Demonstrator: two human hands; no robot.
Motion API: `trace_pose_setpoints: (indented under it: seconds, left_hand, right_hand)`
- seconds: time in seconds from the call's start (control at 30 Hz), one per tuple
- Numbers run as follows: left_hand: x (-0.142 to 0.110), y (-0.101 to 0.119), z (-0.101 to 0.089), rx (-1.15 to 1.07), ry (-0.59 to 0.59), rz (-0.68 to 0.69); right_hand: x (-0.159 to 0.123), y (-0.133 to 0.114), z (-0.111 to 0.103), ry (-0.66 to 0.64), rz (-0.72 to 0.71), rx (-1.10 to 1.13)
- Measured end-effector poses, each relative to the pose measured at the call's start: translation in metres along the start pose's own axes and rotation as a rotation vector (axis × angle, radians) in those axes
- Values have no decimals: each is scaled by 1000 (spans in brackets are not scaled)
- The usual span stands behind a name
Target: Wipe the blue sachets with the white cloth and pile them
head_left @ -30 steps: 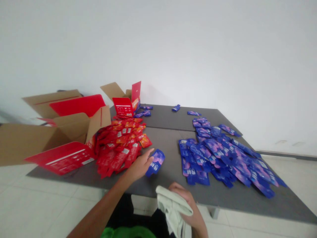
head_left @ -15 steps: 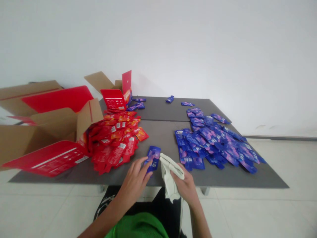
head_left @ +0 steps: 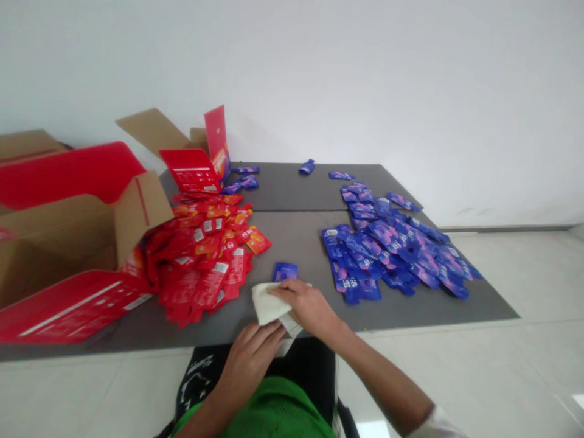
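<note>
A folded off-white cloth [head_left: 267, 304] lies over the lower part of a blue-purple pouch [head_left: 285, 271] at the table's near edge; only the pouch's top end shows. My right hand [head_left: 310, 307] grips the cloth from above, thumb and fingers pressed on it. Just below, my left hand [head_left: 253, 353] is at the cloth's near edge, fingers together and bent. What its fingertips hold is hidden. To the left is a heap of red pouches [head_left: 210, 255], to the right a heap of blue-purple pouches [head_left: 387, 249].
A large open red carton [head_left: 73, 310] stands at the left on the grey table [head_left: 296, 237]. Behind it is a smaller open red carton [head_left: 191, 170]. Several loose blue pouches [head_left: 306, 166] lie along the far side, before a white wall [head_left: 319, 79].
My right hand has brought the cloth left, onto the blue pouch. My left hand has shifted down from the pouch's side to the cloth's near edge. The view has tilted slightly.
</note>
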State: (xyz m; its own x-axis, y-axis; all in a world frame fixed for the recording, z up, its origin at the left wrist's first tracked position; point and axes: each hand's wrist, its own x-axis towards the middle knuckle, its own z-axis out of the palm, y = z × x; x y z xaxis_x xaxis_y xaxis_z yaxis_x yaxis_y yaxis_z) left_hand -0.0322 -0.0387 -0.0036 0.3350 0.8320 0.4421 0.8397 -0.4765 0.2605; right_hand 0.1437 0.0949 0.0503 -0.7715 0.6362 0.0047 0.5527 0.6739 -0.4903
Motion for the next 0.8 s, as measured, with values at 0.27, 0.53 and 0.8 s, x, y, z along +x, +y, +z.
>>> trace_pose_setpoints:
  seconds: [0.27, 0.53, 0.8]
  left_hand:
    - [2, 3, -2, -38, 1, -51]
    - [7, 3, -6, -67, -62, -107]
    - [9, 2, -8, -71, -127, -132]
  right_hand:
    - [3, 8, -15, 125, 103, -52]
    - [13, 15, -11, 39, 112, -43]
    - [-2, 2, -12, 107, 17, 0]
